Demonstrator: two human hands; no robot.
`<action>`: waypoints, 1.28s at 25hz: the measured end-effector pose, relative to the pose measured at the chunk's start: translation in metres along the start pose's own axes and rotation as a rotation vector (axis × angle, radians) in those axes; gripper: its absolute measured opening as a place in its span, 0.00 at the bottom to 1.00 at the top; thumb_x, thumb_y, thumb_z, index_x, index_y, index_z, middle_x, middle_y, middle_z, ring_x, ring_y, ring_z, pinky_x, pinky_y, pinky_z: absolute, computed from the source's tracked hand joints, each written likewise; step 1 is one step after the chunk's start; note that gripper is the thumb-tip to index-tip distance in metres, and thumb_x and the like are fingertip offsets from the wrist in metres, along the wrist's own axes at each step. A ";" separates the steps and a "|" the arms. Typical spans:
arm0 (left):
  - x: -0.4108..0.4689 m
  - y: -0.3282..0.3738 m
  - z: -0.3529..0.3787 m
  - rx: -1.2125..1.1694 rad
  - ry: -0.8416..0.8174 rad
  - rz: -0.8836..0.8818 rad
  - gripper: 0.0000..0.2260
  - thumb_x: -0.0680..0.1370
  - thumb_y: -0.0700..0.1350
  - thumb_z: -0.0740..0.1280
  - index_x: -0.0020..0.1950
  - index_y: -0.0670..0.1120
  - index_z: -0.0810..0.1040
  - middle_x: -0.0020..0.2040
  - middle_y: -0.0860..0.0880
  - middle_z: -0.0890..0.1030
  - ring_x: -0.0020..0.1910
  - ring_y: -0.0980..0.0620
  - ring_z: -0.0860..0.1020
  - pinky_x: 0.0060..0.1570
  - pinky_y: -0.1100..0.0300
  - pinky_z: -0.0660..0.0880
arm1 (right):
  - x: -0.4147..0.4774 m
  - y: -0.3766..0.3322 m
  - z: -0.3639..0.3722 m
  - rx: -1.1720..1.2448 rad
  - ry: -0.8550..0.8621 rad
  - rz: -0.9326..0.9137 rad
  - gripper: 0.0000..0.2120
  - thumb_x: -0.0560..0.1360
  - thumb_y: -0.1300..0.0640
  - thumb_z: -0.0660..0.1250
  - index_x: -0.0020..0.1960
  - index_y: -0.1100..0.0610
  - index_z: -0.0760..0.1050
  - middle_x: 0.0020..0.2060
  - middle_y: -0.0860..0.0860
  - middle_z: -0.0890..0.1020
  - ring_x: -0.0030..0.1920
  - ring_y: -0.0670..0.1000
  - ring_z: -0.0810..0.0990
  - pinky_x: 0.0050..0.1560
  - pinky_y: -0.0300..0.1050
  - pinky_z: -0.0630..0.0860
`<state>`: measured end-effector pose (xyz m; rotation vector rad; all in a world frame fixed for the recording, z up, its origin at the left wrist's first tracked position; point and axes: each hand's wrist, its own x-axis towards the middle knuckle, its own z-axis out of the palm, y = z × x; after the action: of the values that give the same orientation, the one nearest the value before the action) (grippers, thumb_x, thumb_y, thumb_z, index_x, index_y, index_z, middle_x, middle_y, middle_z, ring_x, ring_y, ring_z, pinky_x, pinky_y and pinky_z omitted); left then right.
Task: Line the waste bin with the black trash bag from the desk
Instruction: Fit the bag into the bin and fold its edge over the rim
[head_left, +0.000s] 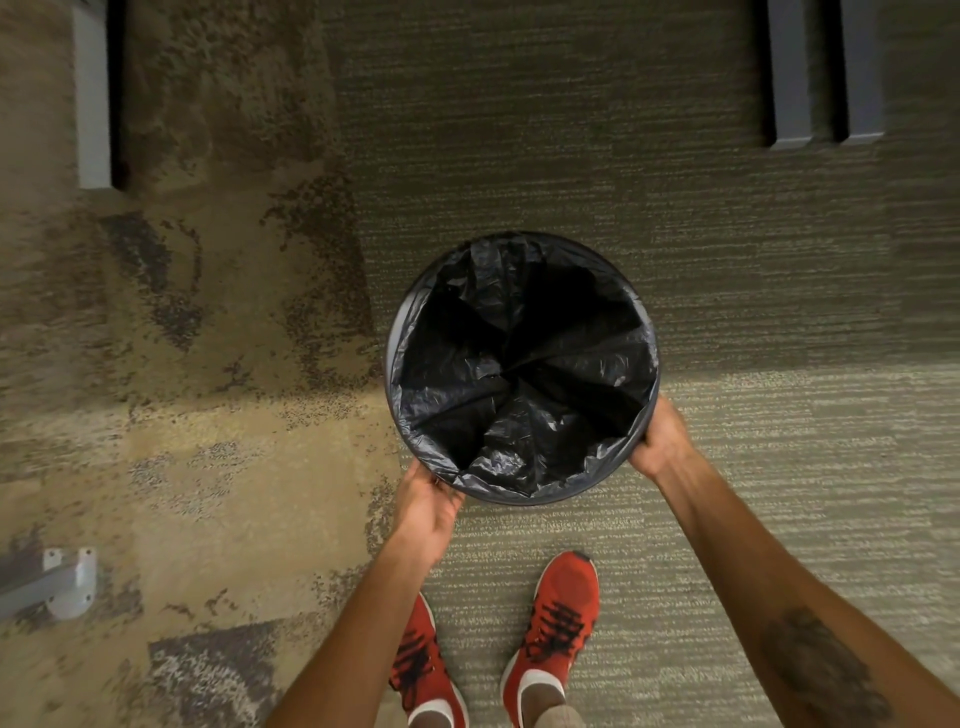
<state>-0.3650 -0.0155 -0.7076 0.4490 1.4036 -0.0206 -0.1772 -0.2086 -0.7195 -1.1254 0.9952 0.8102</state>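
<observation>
A round waste bin (392, 338) stands on the carpet below me, seen from straight above. The black trash bag (524, 364) fills its inside, with its edge folded over the rim nearly all the way round; a strip of bare grey wall shows on the left. My left hand (428, 506) grips the near-left rim over the bag. My right hand (662, 441) grips the near-right rim, fingers curled under the bag's edge.
Grey desk legs stand at the far left (93, 104) and far right (789, 78), and a metal foot bracket (67, 582) lies at the near left. My red shoes (563, 618) are just behind the bin on the carpet.
</observation>
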 end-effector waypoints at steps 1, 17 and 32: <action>0.000 0.001 0.004 0.017 0.020 -0.004 0.13 0.84 0.36 0.57 0.64 0.38 0.77 0.60 0.36 0.83 0.59 0.41 0.82 0.61 0.48 0.79 | 0.000 0.001 0.000 -0.005 0.004 -0.005 0.15 0.82 0.59 0.64 0.67 0.59 0.78 0.60 0.61 0.84 0.60 0.62 0.83 0.58 0.62 0.81; 0.032 0.142 0.045 0.339 -0.289 0.099 0.29 0.80 0.63 0.61 0.72 0.42 0.75 0.68 0.39 0.79 0.68 0.39 0.77 0.69 0.41 0.72 | 0.014 -0.114 0.049 -0.443 -0.378 -0.063 0.21 0.83 0.45 0.59 0.61 0.57 0.83 0.58 0.58 0.86 0.56 0.57 0.86 0.53 0.52 0.83; 0.053 0.155 0.073 0.697 -0.075 0.114 0.13 0.81 0.40 0.66 0.63 0.35 0.79 0.61 0.37 0.83 0.56 0.40 0.83 0.60 0.42 0.80 | 0.027 -0.108 0.079 -0.597 -0.181 0.117 0.15 0.84 0.55 0.60 0.50 0.62 0.81 0.41 0.59 0.87 0.37 0.57 0.87 0.31 0.50 0.84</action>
<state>-0.2442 0.1162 -0.7058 1.0913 1.2692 -0.4394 -0.0523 -0.1585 -0.6990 -1.4719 0.6841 1.3340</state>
